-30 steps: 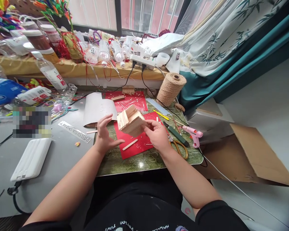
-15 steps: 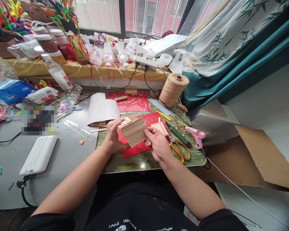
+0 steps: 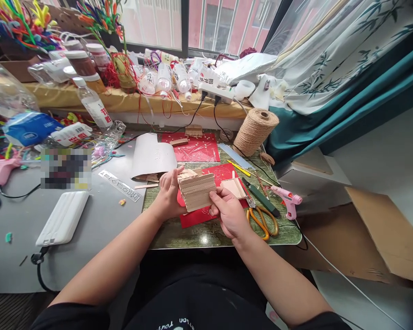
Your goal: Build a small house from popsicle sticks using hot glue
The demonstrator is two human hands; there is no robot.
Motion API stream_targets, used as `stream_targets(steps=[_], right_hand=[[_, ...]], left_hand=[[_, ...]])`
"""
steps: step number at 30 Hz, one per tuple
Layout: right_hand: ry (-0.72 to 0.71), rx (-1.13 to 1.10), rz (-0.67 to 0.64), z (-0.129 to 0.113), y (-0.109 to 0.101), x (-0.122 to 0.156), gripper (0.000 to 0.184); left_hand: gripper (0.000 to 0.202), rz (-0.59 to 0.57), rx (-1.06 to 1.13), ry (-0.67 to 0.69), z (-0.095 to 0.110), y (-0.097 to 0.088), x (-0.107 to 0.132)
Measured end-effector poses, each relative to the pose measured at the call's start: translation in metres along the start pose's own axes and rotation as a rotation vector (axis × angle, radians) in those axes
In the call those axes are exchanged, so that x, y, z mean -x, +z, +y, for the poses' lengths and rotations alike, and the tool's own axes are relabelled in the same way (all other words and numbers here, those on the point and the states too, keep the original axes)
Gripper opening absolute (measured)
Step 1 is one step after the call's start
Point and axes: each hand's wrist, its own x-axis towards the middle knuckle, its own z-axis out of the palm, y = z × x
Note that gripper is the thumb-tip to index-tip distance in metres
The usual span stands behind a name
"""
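Note:
Between my hands, above the table, is a small model built of wooden craft sticks (image 3: 198, 192), its slatted face turned toward me. My left hand (image 3: 169, 192) grips its left side, with some of the fingers behind it. The thumb and fingers of my right hand (image 3: 229, 211) pinch its right edge. A red sheet (image 3: 196, 219) lies beneath, bearing a flat piece made of sticks (image 3: 233, 187). Right of that lie scissors with orange handles (image 3: 264, 224) and a dark green utility knife (image 3: 261, 197).
A pink glue gun (image 3: 287, 199) rests at the table's right edge, its cord hanging down. Behind stand a twine spool (image 3: 256, 130) and another red sheet (image 3: 206, 149). Leftward are curled white paper (image 3: 153, 156), a stencil ruler (image 3: 120, 185) and a white power bank (image 3: 64, 217).
The stick model has tilted to a more level angle in my hands, both of which keep hold of it. The whole view has shifted slightly, so the surroundings appear farther right.

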Motion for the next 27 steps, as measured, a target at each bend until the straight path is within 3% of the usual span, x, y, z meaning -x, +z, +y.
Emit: stream_targets(steps=[7, 11, 13, 15, 19, 22, 24, 27], right_hand=[[-0.028, 0.061, -0.008, 0.011, -0.006, -0.005, 0.041], [-0.315, 0.407, 0.029, 0.005, -0.019, -0.016, 0.026], [-0.489, 0.632, 0.002, -0.001, -0.028, -0.025, 0.017], [-0.619, 0.84, -0.046, -0.006, -0.036, -0.035, 0.015], [-0.677, 1.087, -0.195, -0.011, -0.043, -0.047, 0.021], [-0.679, 1.09, -0.283, -0.016, -0.05, -0.044, 0.023], [-0.702, 1.057, -0.212, -0.022, -0.061, -0.039, 0.028], [-0.693, 1.044, 0.137, -0.032, -0.09, -0.032, 0.035]], left_hand=[[0.15, 0.002, 0.039, 0.018, -0.008, 0.002, 0.001], [0.149, -0.067, 0.139, 0.028, -0.019, -0.002, 0.001], [0.145, -0.011, 0.264, -0.018, -0.028, -0.002, 0.0], [0.127, 0.035, 0.385, -0.101, -0.037, 0.0, -0.002], [0.102, -0.087, 0.418, -0.236, -0.044, 0.007, -0.004], [0.102, -0.225, 0.414, -0.301, -0.04, 0.008, -0.003], [0.108, -0.294, 0.411, -0.34, -0.035, 0.008, -0.003], [0.118, -0.345, 0.386, -0.393, -0.025, 0.007, -0.007]])
